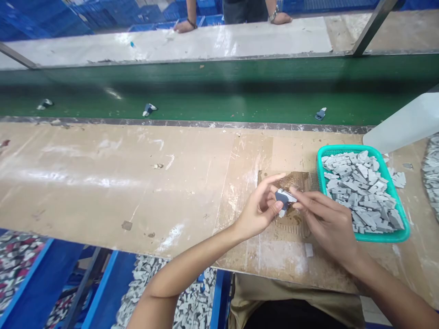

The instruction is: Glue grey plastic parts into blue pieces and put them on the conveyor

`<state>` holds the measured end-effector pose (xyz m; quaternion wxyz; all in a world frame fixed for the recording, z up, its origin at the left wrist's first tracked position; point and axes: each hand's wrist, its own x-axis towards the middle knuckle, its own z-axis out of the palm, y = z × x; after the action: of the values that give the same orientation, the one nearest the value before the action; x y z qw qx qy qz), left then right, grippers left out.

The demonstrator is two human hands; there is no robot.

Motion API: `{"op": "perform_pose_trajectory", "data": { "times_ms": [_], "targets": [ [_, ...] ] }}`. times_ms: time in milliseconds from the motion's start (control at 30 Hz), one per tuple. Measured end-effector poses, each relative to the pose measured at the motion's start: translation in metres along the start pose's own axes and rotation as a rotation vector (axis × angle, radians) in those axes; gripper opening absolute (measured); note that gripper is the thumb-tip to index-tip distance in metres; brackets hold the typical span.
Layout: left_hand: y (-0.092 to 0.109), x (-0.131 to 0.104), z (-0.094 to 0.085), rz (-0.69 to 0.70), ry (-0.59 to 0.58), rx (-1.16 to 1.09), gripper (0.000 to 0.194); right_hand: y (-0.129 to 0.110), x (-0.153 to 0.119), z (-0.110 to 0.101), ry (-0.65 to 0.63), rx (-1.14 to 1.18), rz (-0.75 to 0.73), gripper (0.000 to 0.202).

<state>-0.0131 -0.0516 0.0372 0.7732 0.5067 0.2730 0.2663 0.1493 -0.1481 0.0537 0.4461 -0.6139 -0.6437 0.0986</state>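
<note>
My left hand [262, 208] pinches a small dark blue-grey and white plastic part [283, 197] between thumb and fingers, over a brown, worn patch [291, 226] of the worktable. From the right, my right hand [325, 219] reaches the white end of the same part, with thumb and forefinger closed on it. Fingertips partly hide the part, so its full shape does not show. Just beyond my right hand stands a teal plastic basket [406, 230] heaped with light grey plastic pieces [363, 187].
A green conveyor belt [233, 100] runs behind the table, carrying several small blue-and-white parts [149, 109]. A white container [408, 121] leans at the right. Blue bins [103, 288] of pieces sit below the front edge. Across the belt, another person's hands [185, 26] rest on a white ledge.
</note>
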Motion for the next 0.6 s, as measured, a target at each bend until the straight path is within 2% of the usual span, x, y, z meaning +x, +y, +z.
{"op": "perform_pose_trajectory", "data": {
  "times_ms": [100,200,300,433,467,600],
  "targets": [
    [0.002,0.005,-0.004,-0.145,-0.028,-0.229,0.03,0.003,0.003,-0.011,0.03,-0.022,0.092,0.052],
    [0.004,0.01,-0.009,-0.226,0.037,-0.388,0.026,0.006,0.004,-0.02,0.118,-0.075,0.132,0.05],
    [0.004,0.011,-0.014,-0.267,0.087,-0.429,0.028,0.011,0.008,-0.03,0.234,-0.149,0.172,0.048],
    [0.005,0.013,-0.019,-0.266,0.139,-0.366,0.029,0.031,0.016,-0.052,0.415,-0.384,0.181,0.036],
    [0.007,0.015,-0.02,-0.256,0.149,-0.337,0.029,0.038,0.017,-0.059,0.417,-0.44,0.176,0.033],
    [0.02,0.042,-0.033,-0.14,0.182,-0.161,0.027,0.067,0.015,-0.072,0.196,-0.538,0.179,0.023]
  ]
}}
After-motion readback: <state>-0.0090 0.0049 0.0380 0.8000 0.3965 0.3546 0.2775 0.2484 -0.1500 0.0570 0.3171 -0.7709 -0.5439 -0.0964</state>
